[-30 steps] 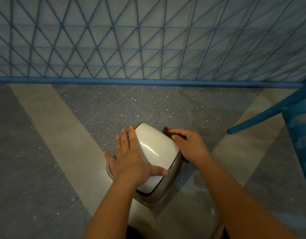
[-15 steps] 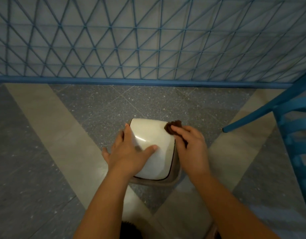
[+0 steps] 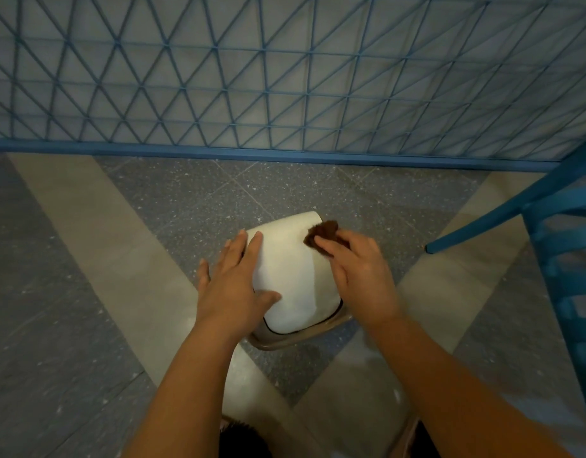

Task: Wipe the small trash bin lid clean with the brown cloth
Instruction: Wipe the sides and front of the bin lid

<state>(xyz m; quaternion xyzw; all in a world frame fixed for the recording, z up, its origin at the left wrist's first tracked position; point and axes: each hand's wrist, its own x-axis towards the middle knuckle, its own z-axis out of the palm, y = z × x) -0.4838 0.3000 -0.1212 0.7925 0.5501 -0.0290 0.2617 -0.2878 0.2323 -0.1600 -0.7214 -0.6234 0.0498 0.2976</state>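
Small trash bin (image 3: 286,338): taupe body, standing on the floor at lower centre of the frame, mostly hidden beneath its lid. Lid (image 3: 294,276): cream-white, domed, glossy, with a dark line along its near edge; seated on the bin, centre of the frame. Left hand (image 3: 233,285): laid flat on the lid's left side, fingers straight and pointing toward the top of the frame, thumb spread across the lid's near part; it presses rather than grasps. Right hand (image 3: 361,276): over the lid's right side, fingers curled and pinching the brown cloth (image 3: 321,234). Cloth: dark brown, bunched into a small wad, lying against the lid's upper right corner, partly covered by the fingertips. Floor (image 3: 86,292): speckled grey tile crossed by pale beige diagonal bands. Blue lattice panel (image 3: 285,77): fills the upper half of the frame, triangular grid over a pale backing, with a solid blue bottom rail. Blue chair (image 3: 562,246): right edge of the frame, one slanted leg reaching the floor near the bin, apart from it.
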